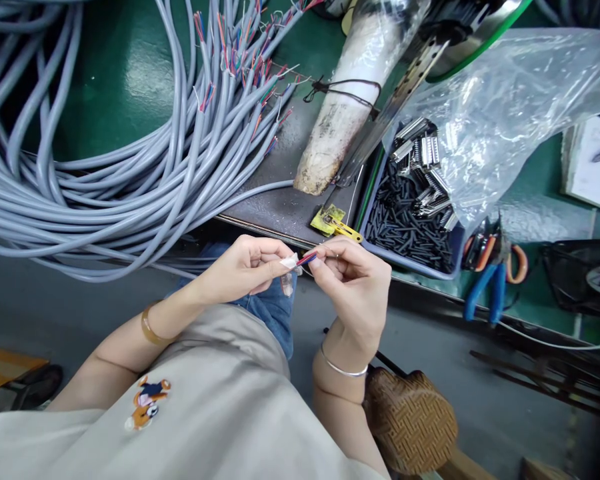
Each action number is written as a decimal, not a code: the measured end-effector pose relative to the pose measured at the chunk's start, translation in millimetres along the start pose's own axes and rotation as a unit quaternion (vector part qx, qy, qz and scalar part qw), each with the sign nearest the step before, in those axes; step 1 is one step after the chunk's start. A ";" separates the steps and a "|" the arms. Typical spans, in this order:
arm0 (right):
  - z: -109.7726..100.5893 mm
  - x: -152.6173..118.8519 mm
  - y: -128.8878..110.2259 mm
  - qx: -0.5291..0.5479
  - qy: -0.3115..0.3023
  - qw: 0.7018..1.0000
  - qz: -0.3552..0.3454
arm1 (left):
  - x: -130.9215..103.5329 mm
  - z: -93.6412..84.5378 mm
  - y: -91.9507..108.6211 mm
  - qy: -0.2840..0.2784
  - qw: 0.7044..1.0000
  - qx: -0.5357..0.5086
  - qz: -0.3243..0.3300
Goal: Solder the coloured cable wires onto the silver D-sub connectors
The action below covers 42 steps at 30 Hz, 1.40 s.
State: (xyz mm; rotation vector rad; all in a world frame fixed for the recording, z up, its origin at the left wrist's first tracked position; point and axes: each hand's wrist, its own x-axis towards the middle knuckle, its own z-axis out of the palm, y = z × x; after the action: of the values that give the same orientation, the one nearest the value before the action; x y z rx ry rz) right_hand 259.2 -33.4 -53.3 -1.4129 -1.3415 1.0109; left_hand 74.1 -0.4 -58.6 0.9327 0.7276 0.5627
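Observation:
My left hand is closed in a pinch in front of my body, with white wrapping on its fingertips. A cable end sits in that pinch, mostly hidden by the fingers. Thin red and blue wires come out of it toward the right. My right hand pinches those wires between thumb and forefinger, its other fingers curled. Just beyond the hands, a yellow cutter lies at the bench edge beside a crumpled yellow piece.
Many grey cables with stripped ends fill the left of the bench. A heat gun-like white tube points toward me. To the right are a blue bin of black sleeves and metal connector parts, a plastic bag and pliers.

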 end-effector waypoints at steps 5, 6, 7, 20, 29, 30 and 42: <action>1.3 2.2 8.2 0.075 -0.007 0.996 0.048 | 1.5 -0.2 0.5 -0.003 0.999 -0.026 0.024; 2.2 2.2 9.5 0.083 -0.005 0.995 0.047 | 1.9 0.1 0.5 0.000 0.999 -0.031 0.028; 3.4 2.0 10.4 0.088 0.000 0.995 0.042 | 2.3 0.4 0.4 0.004 0.999 -0.034 0.030; -5.7 -8.3 6.6 -0.014 0.081 0.992 -0.097 | -1.9 25.1 -9.3 0.184 0.904 0.280 0.267; -17.6 -20.7 5.5 -0.011 0.059 0.996 -0.062 | 14.0 17.8 -5.5 0.025 0.971 0.200 0.131; -10.9 -20.3 7.5 -0.007 0.044 0.998 -0.052 | 13.6 11.6 -6.5 0.029 0.988 0.138 0.069; 10.7 -4.1 21.5 0.047 0.049 0.998 -0.003 | 1.2 7.7 -6.0 0.083 0.995 0.017 0.056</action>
State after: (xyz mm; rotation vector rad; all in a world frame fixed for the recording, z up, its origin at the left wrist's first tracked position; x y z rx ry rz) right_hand 254.0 -36.5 -76.9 -1.3689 -1.2110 0.9769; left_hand 81.5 -6.4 -61.2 0.9702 0.8392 0.7340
